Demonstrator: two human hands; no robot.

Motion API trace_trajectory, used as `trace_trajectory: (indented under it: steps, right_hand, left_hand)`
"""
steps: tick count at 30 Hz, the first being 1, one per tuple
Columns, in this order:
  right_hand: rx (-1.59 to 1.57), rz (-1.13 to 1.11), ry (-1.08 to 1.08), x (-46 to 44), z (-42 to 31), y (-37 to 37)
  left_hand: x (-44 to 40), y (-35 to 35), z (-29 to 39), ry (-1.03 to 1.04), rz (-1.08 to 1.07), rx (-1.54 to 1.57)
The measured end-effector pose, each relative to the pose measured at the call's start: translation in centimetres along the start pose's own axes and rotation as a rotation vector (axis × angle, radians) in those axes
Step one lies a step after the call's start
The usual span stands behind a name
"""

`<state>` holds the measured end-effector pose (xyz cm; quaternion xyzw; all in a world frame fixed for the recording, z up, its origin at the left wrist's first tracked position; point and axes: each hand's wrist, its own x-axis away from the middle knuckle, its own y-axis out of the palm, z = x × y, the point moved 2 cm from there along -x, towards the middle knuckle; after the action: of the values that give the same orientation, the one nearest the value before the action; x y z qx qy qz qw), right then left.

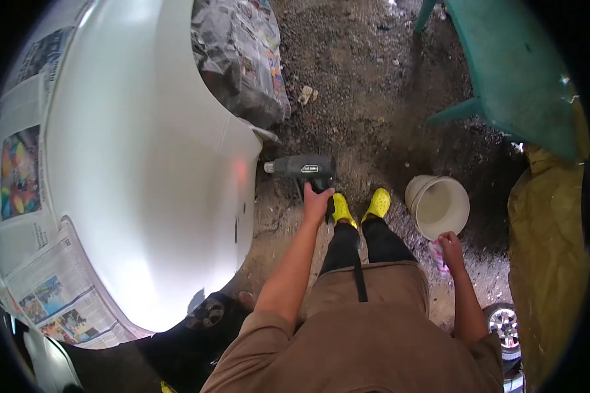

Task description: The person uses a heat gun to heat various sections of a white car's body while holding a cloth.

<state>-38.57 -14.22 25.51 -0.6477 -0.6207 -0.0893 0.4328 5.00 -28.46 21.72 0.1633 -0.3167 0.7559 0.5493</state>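
Note:
My left hand (316, 202) is wrapped round the handle of a black heat gun (303, 165). The gun's metal nozzle points left at a white painted car panel (137, 150) and stands a small gap away from it. A faint reddish glow shows on the panel in front of the nozzle. My right hand (450, 246) is closed, low by the front rim of a whitish bucket (464, 203). Directly beside its fingers is a pink and white patterned thing (438, 257); whether the fingers grip it, I cannot tell.
Newspaper masking (21, 173) borders the panel on the left, and crumpled newspaper (239, 59) fills its wheel opening. A green plastic chair (511, 72) stands at upper right, above a yellowish-brown cover (547, 262). A wheel (503, 325) lies lower right. Underfoot is rough gravelly ground (367, 98).

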Motion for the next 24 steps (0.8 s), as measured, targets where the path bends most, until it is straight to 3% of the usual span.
trace_trajectory:
  steps: [2, 6, 9, 13, 16, 17, 20, 24]
  right_hand:
    - [0.054, 0.026, -0.019, 0.5, 1.5, -1.5]
    - [0.193, 0.011, -0.023, 2.4, 2.3, -3.5]
    - [0.293, 0.004, -0.029, 2.8, 5.7, -3.8]
    - [0.404, -0.039, -0.053, 2.7, 8.1, -3.9]
    - [0.531, -0.069, -0.245, 2.1, 9.1, -3.9]
    - [0.415, -0.061, 0.029, 1.9, 8.6, -4.1]
    - [0.341, -0.067, 0.027, 1.4, 6.2, -4.4]
    - [0.341, -0.051, -0.042, 0.3, 4.9, -4.1]
  left_hand:
    - [2.9, -0.5, 4.8, 0.012, -0.008, -0.029]
    - [4.2, -2.5, 2.7, 0.113, -0.114, 0.125]
    - [6.3, -5.1, 1.1, 0.076, -0.148, 0.025]
    - [13.1, -8.3, 3.9, 0.047, -0.089, 0.055]
    - [15.9, -9.9, 3.9, 0.094, -0.091, 0.058]
    - [16.7, -10.4, 4.2, 0.109, -0.098, 0.05]
    - [17.9, -11.1, 5.6, 0.125, -0.123, 0.05]
    - [18.6, -10.6, 9.9, 0.233, -0.067, 0.287]
